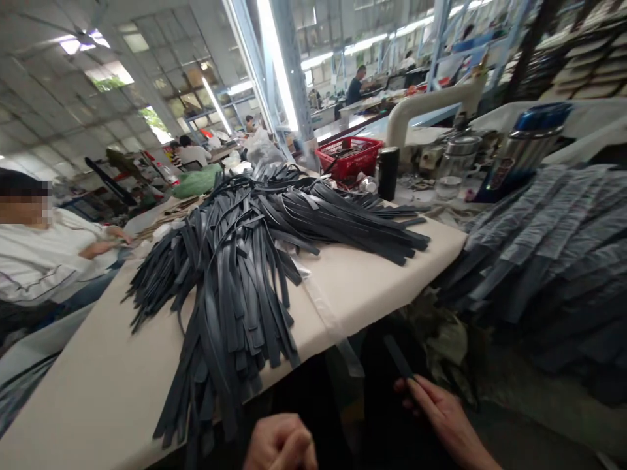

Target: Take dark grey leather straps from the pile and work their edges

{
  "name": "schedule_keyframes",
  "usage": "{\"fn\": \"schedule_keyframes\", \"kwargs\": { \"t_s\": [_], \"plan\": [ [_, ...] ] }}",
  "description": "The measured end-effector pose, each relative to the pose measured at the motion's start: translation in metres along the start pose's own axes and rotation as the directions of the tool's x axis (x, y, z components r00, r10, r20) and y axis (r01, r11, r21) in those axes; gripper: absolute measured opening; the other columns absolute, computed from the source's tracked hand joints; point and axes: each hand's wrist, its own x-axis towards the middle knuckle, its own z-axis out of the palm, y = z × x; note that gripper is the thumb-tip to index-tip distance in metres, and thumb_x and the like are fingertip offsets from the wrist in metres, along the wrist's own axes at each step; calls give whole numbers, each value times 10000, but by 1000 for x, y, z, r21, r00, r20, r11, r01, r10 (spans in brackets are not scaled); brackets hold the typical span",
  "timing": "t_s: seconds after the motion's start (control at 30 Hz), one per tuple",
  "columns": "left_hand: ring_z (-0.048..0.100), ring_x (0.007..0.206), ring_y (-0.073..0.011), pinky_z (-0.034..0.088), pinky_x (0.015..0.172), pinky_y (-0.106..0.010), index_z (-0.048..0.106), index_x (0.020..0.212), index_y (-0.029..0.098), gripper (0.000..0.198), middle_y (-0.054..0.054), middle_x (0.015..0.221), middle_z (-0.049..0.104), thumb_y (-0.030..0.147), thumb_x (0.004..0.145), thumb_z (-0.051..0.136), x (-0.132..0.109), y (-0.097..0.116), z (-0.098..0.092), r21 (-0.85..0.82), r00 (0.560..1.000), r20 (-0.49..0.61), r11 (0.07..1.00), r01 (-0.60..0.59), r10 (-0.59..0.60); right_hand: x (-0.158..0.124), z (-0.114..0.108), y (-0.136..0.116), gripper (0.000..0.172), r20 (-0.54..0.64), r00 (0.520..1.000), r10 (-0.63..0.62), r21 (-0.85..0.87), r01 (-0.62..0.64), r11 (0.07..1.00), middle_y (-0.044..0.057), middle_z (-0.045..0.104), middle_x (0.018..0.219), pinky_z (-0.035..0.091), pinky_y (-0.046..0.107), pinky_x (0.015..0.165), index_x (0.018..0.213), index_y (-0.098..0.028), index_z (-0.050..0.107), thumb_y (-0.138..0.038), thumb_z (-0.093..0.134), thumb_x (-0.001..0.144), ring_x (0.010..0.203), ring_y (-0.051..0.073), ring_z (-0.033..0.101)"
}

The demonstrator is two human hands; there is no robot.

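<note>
My right hand [441, 408] pinches a dark grey strap [398, 357] between thumb and fingers, in front of the table edge. The strap's flat end points up and away from the hand. At the bottom of the view, my left hand [281, 444] is curled closed; anything inside it is hidden. A big heap of similar dark straps [245, 281] lies on the table, some ends hanging over the front edge. A strip of clear plastic [326, 310] runs off the table between the heap and my right hand.
Plastic-wrapped strap bundles [548, 241] lie at the right. A red basket [350, 156], a black bottle [388, 173], a glass jar [455, 166] and a blue-lidded flask [524, 150] stand at the table's [372, 281] back right. A co-worker [53, 248] sits at the left.
</note>
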Motion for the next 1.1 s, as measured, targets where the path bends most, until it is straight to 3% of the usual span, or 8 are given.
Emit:
{"fn": "schedule_keyframes", "kwargs": {
  "t_s": [0.07,0.1,0.2,0.3,0.6,0.8,0.87,1.1],
  "plan": [
    [637,669,-210,451,672,-311,748,725,172,626,-113,750,728,762,749,538,36,-6,42,-218,996,74,974,65,-50,-3,-1,-2,620,16,1000,-16,6,16,1000,62,691,745,499,299,636,898,-166,714,-714,426,864,685,209,632],
    [653,726,-218,455,688,-308,757,868,169,640,-123,850,746,766,686,613,53,-10,55,-325,993,30,938,118,-115,-4,-2,-2,609,26,999,-28,9,27,1000,59,687,747,491,298,634,895,-165,712,-701,424,874,682,205,628],
    [663,953,-256,462,778,-318,721,1070,160,709,-155,1089,730,698,609,739,95,-17,73,-548,968,25,806,222,-250,-8,-4,-1,575,35,998,-55,27,54,998,54,681,778,479,293,639,887,-164,701,-665,419,899,685,194,623],
    [660,1012,-247,457,820,-296,730,1050,144,598,-153,1104,730,551,621,819,114,-9,79,-629,971,56,747,215,-232,-14,-6,-2,550,31,998,-50,46,48,998,48,668,784,474,288,630,885,-161,687,-639,417,912,678,188,623],
    [673,698,-129,525,705,-233,698,741,140,284,-33,741,727,289,605,897,100,11,99,-799,954,95,550,244,-284,-58,-12,-34,482,157,980,-124,-92,139,986,21,620,788,447,255,629,851,-187,640,-535,337,990,650,147,590],
    [717,844,-153,569,795,-281,689,857,170,13,-36,900,757,173,845,687,98,19,103,-901,935,126,355,248,-332,-77,-6,-52,466,267,936,-231,-234,295,926,24,591,741,393,246,628,815,-181,618,-464,299,1004,676,145,551],
    [722,862,-169,568,822,-298,700,920,151,71,-66,940,763,169,866,659,96,22,104,-914,935,141,321,250,-326,-78,-4,-54,461,283,927,-247,-239,318,918,26,593,748,391,243,632,823,-179,621,-450,296,1005,678,143,550],
    [709,730,-170,539,669,-244,722,942,113,368,-101,856,761,445,784,745,88,9,111,-754,927,188,557,348,-325,-79,-6,-51,442,276,935,-224,-242,293,925,33,606,745,392,245,626,822,-177,633,-426,312,995,676,150,561]
  ]
}}
